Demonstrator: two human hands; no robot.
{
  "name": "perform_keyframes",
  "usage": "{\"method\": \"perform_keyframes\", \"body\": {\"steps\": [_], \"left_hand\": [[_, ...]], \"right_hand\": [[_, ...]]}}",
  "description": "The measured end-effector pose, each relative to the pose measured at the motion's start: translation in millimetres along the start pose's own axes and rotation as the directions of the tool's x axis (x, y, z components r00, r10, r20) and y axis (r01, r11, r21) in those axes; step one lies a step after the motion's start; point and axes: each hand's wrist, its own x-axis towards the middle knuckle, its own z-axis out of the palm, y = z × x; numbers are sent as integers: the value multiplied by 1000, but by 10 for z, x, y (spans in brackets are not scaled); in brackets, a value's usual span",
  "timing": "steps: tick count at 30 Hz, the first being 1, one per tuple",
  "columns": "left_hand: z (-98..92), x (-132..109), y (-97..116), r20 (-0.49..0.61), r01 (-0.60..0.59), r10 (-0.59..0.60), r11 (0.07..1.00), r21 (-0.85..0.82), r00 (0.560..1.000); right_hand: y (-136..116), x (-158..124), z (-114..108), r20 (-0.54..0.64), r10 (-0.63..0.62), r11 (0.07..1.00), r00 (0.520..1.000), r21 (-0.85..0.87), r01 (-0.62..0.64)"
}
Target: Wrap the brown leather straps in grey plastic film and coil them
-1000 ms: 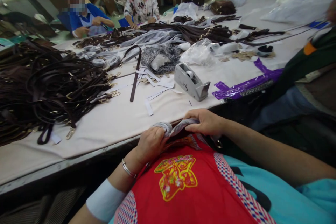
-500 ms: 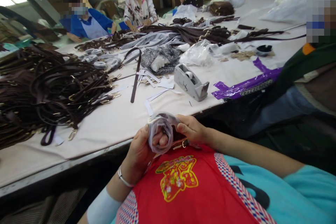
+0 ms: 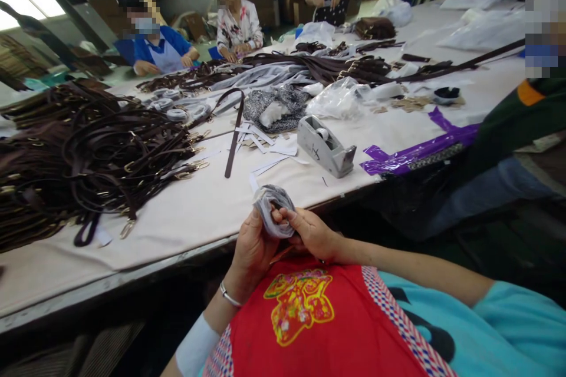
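Note:
Held before my red apron is a coiled strap wrapped in greyish film (image 3: 266, 207), its ring facing me. My left hand (image 3: 254, 245) is closed around the coil's left and lower side, with fingertips showing through its middle. On the right side, my right hand (image 3: 312, 232) pinches the coil between thumb and fingers. Both hands are just off the table's front edge. On the table beyond them lie white paper strips (image 3: 283, 146) and a grey tape dispenser (image 3: 326, 146). What sits inside the wrapping is partly hidden.
A large heap of dark brown straps with metal clips (image 3: 101, 147) covers the table's left side. More straps, wrapped coils (image 3: 177, 114) and plastic bags (image 3: 338, 97) lie farther back. Purple tape (image 3: 420, 144) marks the right edge. Several people stand or sit around the table.
The coil has tilted and its ring looks narrower. My right hand has moved in over its right side. The loose end with a buckle below my right hand no longer shows.

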Motion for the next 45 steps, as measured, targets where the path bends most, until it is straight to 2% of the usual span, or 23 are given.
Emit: {"method": "perform_keyframes", "body": {"steps": [2,4,5,7,9,11,12,14,16,19,20,22,25,27,28,29,31,34,36,38,41,43,45], "left_hand": [[-74,-24,-31,31,-9,7,999,49,999],[-181,-42,-15,94,1,-13,992,123,995],[-242,-45,15,148,18,-43,986,167,988],[-358,-35,109,272,77,-151,961,265,950],[-427,-11,221,354,151,-312,898,414,882],[-419,10,307,343,201,-494,757,622,799],[-385,14,332,310,203,-570,663,721,761],[-280,2,341,238,163,-654,491,856,718],[-172,-43,319,213,84,-645,398,914,734],[-116,-162,279,257,-19,-577,386,922,776],[-138,-210,265,274,-14,-568,419,908,776],[-237,-305,227,292,68,-564,530,845,773],[-448,-417,144,281,236,-558,679,695,781],[-558,-455,102,275,292,-553,725,623,787],[-588,-462,97,272,303,-551,734,608,789],[-596,-460,104,267,305,-550,734,607,791],[-547,-439,153,261,275,-554,702,657,790],[-374,-387,257,208,154,-543,546,824,814],[-277,-360,295,174,90,-523,441,893,834],[-251,-349,288,176,80,-528,426,901,831],[-357,-380,222,180,167,-553,518,839,813],[-484,-437,175,135,272,-548,596,755,826],[-621,-519,146,82,362,-523,686,632,848]], "right_hand": [[44,10,-67,-53,-56,991,997,-125,49],[46,9,-180,-75,-196,909,978,-387,153],[28,2,-246,-46,-263,816,964,-544,196],[-40,-23,-365,83,-312,522,946,-818,243],[-123,-54,-433,243,-231,166,942,-944,284],[-191,-77,-429,380,-91,-99,921,-923,371],[-214,-85,-405,431,-22,-174,902,-890,421],[-237,-96,-341,505,85,-234,859,-828,510],[-239,-105,-294,537,130,-241,834,-799,552],[-221,-118,-309,550,141,-204,823,-797,568],[-207,-121,-333,550,140,-177,823,-804,567],[-155,-119,-391,561,134,-89,817,-814,573],[-23,-90,-449,591,84,116,803,-806,581],[56,-57,-444,610,48,210,791,-780,589],[76,-39,-428,612,43,216,790,-778,590],[80,-20,-404,607,53,195,793,-785,588],[38,13,-338,596,107,92,796,-803,589],[-77,53,-236,609,193,-65,769,-774,629],[-117,73,-200,635,216,-110,742,-739,665],[-101,88,-212,643,208,-93,737,-737,670],[-15,87,-327,648,129,59,751,-761,646],[30,66,-457,635,46,217,771,-760,613],[37,36,-606,578,-44,334,815,-760,557]]}}
